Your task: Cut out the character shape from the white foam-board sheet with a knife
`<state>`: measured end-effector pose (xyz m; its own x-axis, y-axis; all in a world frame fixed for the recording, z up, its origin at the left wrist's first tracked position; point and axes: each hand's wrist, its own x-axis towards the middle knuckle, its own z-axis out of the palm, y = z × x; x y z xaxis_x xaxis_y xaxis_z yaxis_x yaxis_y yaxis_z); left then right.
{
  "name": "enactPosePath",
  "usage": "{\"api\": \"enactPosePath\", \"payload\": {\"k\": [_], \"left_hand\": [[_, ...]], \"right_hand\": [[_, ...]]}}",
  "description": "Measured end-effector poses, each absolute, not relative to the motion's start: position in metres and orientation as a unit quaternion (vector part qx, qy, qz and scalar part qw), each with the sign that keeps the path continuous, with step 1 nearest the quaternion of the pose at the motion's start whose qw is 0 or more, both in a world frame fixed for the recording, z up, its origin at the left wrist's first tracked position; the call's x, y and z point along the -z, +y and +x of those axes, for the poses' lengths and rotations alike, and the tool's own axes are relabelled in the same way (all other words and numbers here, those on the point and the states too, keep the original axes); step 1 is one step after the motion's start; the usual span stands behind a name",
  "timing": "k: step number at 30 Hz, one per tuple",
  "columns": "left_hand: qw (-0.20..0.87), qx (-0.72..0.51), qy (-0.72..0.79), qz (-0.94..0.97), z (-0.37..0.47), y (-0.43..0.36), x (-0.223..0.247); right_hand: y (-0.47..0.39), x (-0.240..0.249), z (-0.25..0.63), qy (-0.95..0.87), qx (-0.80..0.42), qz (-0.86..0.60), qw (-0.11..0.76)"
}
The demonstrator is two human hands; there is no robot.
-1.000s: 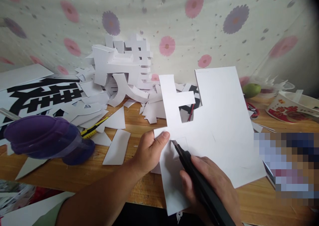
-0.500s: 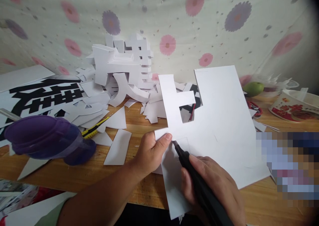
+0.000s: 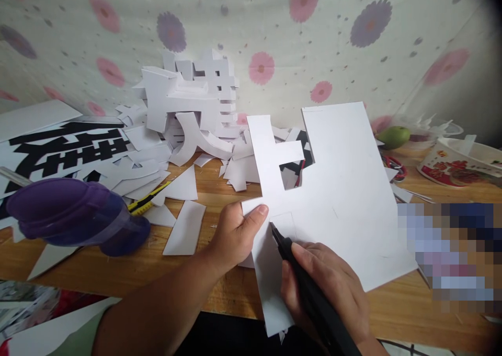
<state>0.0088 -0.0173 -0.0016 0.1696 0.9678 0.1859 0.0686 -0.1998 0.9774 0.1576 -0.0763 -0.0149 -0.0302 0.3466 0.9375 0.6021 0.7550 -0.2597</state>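
A person's right hand (image 3: 325,288) is closed around a black cutting tool (image 3: 309,288), its long axis slanting up and to the left so the tip meets a white cut-out board (image 3: 345,188) just below the left thumb. The left hand (image 3: 235,236) pinches the board's left edge, fingers (image 3: 257,214) clamped, holding it tilted up above the wooden bench (image 3: 204,199). Left of the board lie paper offcuts (image 3: 184,233) and a purple container (image 3: 66,215).
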Motion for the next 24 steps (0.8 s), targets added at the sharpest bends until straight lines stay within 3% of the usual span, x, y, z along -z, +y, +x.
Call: {"api": "enactPosePath", "payload": {"k": [24], "left_hand": [[0.429,-0.485,0.407,0.644,0.008,-0.015,-0.006]], "right_hand": [[-0.095,0.021,0.169,-0.734,0.094,-0.372,0.56]]}}
